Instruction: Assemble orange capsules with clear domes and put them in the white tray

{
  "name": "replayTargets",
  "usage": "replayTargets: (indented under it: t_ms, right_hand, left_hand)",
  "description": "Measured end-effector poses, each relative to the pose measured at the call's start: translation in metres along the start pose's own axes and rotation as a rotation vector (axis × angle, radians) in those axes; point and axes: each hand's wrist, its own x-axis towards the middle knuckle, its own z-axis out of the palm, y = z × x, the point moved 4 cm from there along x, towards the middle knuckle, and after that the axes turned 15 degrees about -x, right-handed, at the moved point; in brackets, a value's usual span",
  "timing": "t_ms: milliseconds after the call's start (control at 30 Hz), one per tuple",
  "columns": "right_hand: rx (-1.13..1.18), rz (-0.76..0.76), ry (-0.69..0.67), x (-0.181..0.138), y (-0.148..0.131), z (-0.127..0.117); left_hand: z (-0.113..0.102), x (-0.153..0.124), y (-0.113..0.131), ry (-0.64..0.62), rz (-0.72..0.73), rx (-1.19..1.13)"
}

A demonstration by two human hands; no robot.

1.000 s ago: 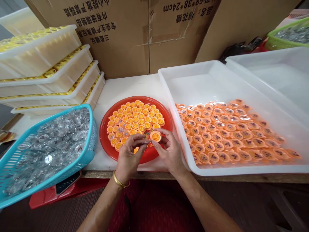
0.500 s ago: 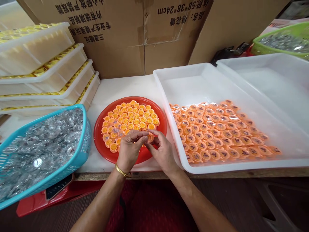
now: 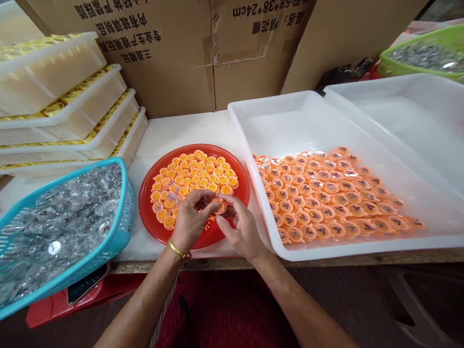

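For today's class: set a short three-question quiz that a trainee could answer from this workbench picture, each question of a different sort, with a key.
1. True or false: the left hand and the right hand pinch one small orange cup between them above the red round tray.
2. What fills the blue basket? A. clear plastic caps B. metal screws C. green leaves
3. Fill in: the rows of capped orange cups lie in a plastic tray whose colour is ___.
Key: 1 true; 2 A; 3 white.
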Motion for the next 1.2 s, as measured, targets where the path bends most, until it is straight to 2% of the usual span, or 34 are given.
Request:
replayTargets:
  t_ms: [233, 433, 500, 600, 733, 800, 867, 933, 1033, 1133, 1167, 1200]
  right_hand:
    - [0.104, 0.077, 0.037, 0.002, 0.006, -0.004]
    - [0.212, 0.106, 0.044, 0.003, 0.005, -0.007]
    - [0.252, 0.119, 0.029, 0.003, 0.005, -0.008]
    - [0.307, 0.156, 0.017, 0.004, 0.007, -0.008]
    - [0.357, 0.182, -0.001, 0.000, 0.003, -0.006]
    - [0.358, 0.181, -0.024, -0.004, -0.006, -0.005]
    - [0.336, 0.168, -0.046, -0.008, -0.022, -0.010]
    - [0.286, 0.149, -0.061, -0.005, -0.040, -0.025]
    - [0.110, 0.156, -0.011, 0.025, -0.054, -0.073]
    - [-0.336, 0.257, 0.175, 0.081, -0.033, -0.138]
    - [-0.527, 0.308, 0.197, 0.100, -0.020, -0.155]
    - [-0.595, 0.347, 0.190, 0.119, -0.004, -0.167]
  left_hand:
    - [0.002, -0.009, -0.007, 0.041, 0.002, 0.022]
    - [0.004, -0.017, -0.009, 0.017, -0.057, 0.048]
    - [0.004, -0.016, -0.003, -0.033, -0.024, 0.170]
    - [0.009, -0.016, 0.006, -0.107, 0.109, 0.368]
    - [0.013, -0.024, 0.010, -0.062, 0.238, 0.419]
    - [0.012, -0.028, 0.012, -0.038, 0.239, 0.419]
    - [0.010, -0.030, 0.016, -0.059, 0.170, 0.381]
    - [0.011, -0.031, 0.024, -0.118, 0.064, 0.325]
    - [0.013, -0.032, 0.036, -0.156, -0.034, 0.286]
    - [0.012, -0.033, 0.033, -0.103, -0.079, 0.298]
    - [0.011, -0.034, 0.028, -0.089, -0.098, 0.296]
    - [0.010, -0.034, 0.023, -0.079, -0.117, 0.289]
